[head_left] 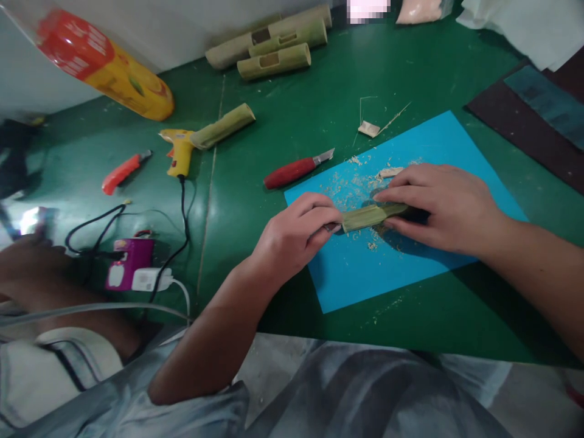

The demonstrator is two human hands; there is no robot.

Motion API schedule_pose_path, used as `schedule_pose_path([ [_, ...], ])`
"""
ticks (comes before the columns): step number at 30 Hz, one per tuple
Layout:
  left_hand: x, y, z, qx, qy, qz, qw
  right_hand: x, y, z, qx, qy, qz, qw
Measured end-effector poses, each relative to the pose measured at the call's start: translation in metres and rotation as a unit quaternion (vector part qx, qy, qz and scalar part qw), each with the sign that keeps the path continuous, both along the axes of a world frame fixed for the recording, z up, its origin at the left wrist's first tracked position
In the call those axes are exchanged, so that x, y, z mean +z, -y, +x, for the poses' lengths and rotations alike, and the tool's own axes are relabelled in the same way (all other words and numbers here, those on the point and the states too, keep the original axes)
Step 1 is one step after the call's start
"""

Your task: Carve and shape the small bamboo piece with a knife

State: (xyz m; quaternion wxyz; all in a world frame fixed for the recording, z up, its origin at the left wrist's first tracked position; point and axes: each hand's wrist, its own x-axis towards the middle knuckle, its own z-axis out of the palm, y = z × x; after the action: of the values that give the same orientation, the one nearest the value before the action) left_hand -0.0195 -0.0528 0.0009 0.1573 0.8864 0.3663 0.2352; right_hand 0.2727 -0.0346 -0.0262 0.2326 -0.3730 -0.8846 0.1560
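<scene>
Left hand [294,234], right hand [456,207] closed on opposite ends of bamboo piece [364,218]; shavings [339,194] on blue sheet [340,283] suggest carving underway, remainder unclear

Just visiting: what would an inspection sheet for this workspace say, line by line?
Surface: green table with a blue sheet on it.
Job's things: bamboo piece, over the blue sheet.
Clutter: shavings on the sheet; red-handled knife beside it; glue gun and orange tool farther left.
Hands: left hand and right hand hold the piece's opposite ends.
Cables: black cord from the glue gun; white cable nearby.
Surroundings: large bottle; another person's arm at left.
</scene>
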Motion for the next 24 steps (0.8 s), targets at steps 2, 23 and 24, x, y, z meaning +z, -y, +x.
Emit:
schedule_pose_path([
  [2, 0.0005, 0.0007, 0.0003, 0.011, -0.014, -0.006, 1.0, -0.0002, -0.0001, 0.0, -0.002, 0.0, -0.003, 1.0],
  [23, -0.0051, 0.0008, 0.0015, 0.021, 0.08, -0.026, 0.996, -0.0017, 0.0003, 0.0006, -0.004, -0.004, 0.003, 1.0],
  [24, -0.0046, 0.0012, 0.0019, 0.02, 0.078, -0.026, 0.996, -0.0016, 0.0002, 0.0006, -0.004, -0.004, 0.001, 1.0],
])
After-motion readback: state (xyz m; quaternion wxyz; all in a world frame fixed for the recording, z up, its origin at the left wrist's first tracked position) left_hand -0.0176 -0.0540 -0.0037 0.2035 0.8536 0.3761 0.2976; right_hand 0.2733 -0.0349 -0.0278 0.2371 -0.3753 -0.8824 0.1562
